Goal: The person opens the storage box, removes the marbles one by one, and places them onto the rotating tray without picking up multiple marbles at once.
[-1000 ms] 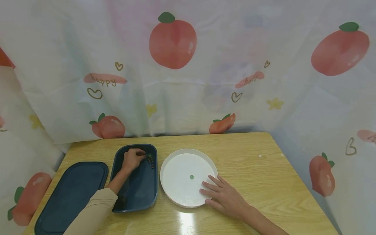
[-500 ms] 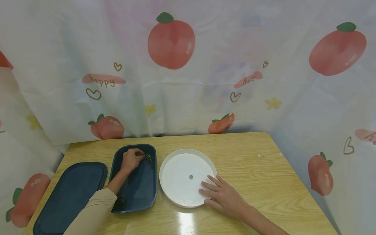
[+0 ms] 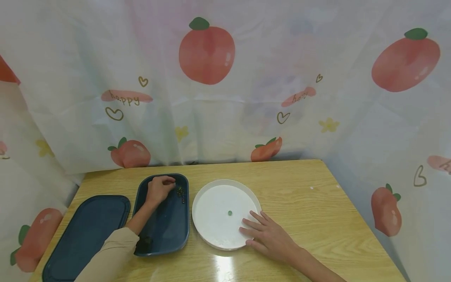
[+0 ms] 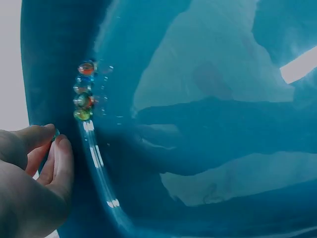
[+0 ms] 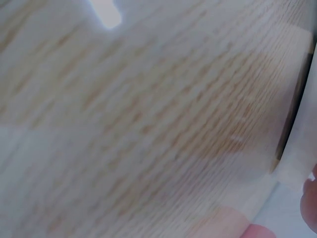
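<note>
My left hand (image 3: 159, 190) reaches over the far end of a dark blue tray (image 3: 165, 231). In the left wrist view, its thumb and fingers pinch a small clear greenish glass marble (image 4: 56, 134), mostly covered by the fingertips. Beside them, several colourful glass marbles (image 4: 83, 101) lie in a line along the tray's inner edge. A round white tray (image 3: 215, 196) stands to the right, with one green marble (image 3: 230, 213) on its bottom. My right hand (image 3: 269, 237) rests at this tray's right rim, fingers spread over the edge and holding nothing.
A flat dark blue lid or tray (image 3: 88, 231) lies at the left, partly under my left sleeve (image 3: 110, 254). All of it is on a wooden table (image 3: 310, 219). A fruit-printed cloth (image 3: 225, 117) hangs behind the table and along its sides.
My left fingertips have drawn back slightly from the marbles in the blue tray, and the green marble at the fingertips no longer shows in the head view. The right hand has stayed put.
</note>
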A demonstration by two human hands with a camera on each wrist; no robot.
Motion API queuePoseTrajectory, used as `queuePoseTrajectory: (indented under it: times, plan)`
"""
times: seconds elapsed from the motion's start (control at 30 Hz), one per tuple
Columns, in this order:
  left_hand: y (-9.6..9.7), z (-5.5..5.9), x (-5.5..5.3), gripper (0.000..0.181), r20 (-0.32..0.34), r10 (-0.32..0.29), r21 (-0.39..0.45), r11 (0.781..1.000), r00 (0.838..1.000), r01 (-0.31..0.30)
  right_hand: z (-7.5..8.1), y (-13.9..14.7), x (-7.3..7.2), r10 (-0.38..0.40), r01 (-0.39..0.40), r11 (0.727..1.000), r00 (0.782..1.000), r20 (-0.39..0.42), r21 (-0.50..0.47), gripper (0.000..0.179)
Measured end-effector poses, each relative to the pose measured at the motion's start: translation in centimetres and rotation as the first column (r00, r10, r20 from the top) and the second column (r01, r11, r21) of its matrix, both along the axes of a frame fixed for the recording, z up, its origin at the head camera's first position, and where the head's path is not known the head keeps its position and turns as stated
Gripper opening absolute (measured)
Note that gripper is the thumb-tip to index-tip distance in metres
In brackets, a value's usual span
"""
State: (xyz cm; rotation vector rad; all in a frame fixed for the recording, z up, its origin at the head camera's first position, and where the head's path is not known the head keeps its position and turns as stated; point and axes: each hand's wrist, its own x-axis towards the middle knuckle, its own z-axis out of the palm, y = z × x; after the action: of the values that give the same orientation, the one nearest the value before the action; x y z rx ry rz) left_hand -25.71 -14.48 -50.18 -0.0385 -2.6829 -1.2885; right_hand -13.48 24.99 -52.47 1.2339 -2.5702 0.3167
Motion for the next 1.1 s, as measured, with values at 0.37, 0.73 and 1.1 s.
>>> queuePoseTrajectory:
  times: [0.37, 0.73, 1.1]
  plan:
    - [1.8, 2.3, 1.0, 0.017, 0.032, 0.016, 0.086, 0.996, 0.999, -0.019, -0.1, 0.0, 0.1, -0.006, 0.006, 1.000, 1.000, -0.007, 0.007, 0.038]
    - [4.7, 5.3, 2.8, 0.019, -0.013, -0.085, 0.165, 0.983, 0.996, 0.086, -0.1, 0.0, 0.1, -0.003, 0.003, 1.000, 1.000, 0.000, 0.004, 0.037]
    - [8.2, 6.4, 5.3, 0.013, -0.003, -0.166, 0.226, 0.960, 0.986, 0.162, -0.1, -0.1, 0.0, 0.002, -0.002, 1.000, 1.000, -0.026, 0.002, 0.036]
